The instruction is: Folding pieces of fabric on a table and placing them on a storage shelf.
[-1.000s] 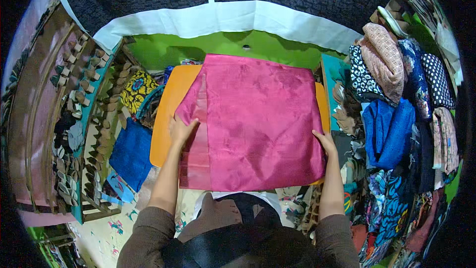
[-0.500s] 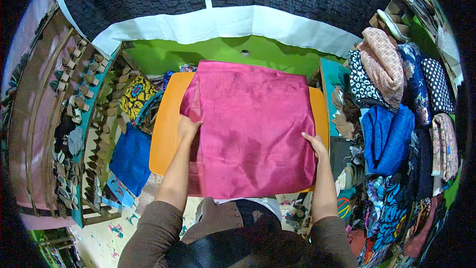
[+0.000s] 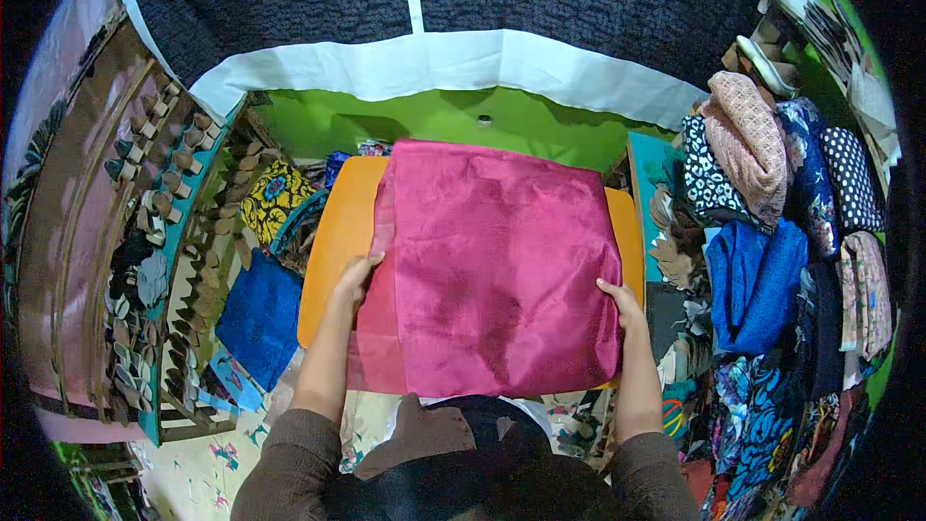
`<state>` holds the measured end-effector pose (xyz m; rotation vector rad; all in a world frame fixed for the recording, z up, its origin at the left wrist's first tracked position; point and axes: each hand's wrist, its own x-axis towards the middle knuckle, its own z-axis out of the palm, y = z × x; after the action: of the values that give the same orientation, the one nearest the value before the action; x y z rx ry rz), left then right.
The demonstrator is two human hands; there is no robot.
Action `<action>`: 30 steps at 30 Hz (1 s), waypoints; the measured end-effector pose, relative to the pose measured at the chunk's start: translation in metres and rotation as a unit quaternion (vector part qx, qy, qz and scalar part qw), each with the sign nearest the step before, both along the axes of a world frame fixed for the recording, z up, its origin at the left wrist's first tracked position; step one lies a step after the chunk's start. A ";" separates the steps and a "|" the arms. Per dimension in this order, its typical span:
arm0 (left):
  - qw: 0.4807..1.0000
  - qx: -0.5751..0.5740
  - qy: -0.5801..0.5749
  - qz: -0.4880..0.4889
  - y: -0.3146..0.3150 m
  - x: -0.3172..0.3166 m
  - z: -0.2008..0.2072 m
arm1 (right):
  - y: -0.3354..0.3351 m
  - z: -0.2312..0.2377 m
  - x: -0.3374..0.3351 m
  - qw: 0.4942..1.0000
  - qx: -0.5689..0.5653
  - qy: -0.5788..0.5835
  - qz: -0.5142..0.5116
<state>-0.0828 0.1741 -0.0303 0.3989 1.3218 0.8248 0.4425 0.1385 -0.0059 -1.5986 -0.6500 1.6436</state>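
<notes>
A folded pink satiny fabric (image 3: pixel 502 260) lies over an orange board (image 3: pixel 333 222), which shows at its left and right sides. Along the fabric's left side runs a paler, sheer-looking strip. My left hand (image 3: pixel 358 278) is closed on that left edge, its thumb on top and its other fingers mostly hidden beneath. On the opposite edge my right hand (image 3: pixel 623 303) grips the cloth the same way, thumb uppermost. The cloth's surface is lightly creased, with deeper folds near my right hand.
Left stands a rack (image 3: pixel 169 222) with many small shoe-like pieces, beside yellow patterned cloth (image 3: pixel 277 195) and blue cloth (image 3: pixel 258 314). To the right are piled fabrics, including a blue one (image 3: pixel 757 280) and a peach one (image 3: pixel 748 145). A green wall (image 3: pixel 434 111) is behind.
The whole view has shifted slightly, so the scene sits lower. My left hand has slid a little outward and nearer along the fabric's left edge. Both hands keep their grip.
</notes>
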 end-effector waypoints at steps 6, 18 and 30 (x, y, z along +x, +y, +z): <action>0.961 0.106 0.247 -0.064 -0.011 0.061 0.060 | -0.007 0.015 0.010 0.997 -0.071 -0.006 0.024; 0.985 0.042 0.015 -0.168 0.014 0.059 0.074 | 0.016 0.027 0.003 0.999 0.014 -0.003 0.033; 0.948 0.297 -0.048 -0.108 0.072 0.050 0.205 | 0.070 0.142 0.019 0.977 0.206 0.042 -0.019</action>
<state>-0.0326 0.2458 0.1751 0.9480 0.8970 1.0346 0.4617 0.2086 0.1362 -1.2283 -0.8474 1.4259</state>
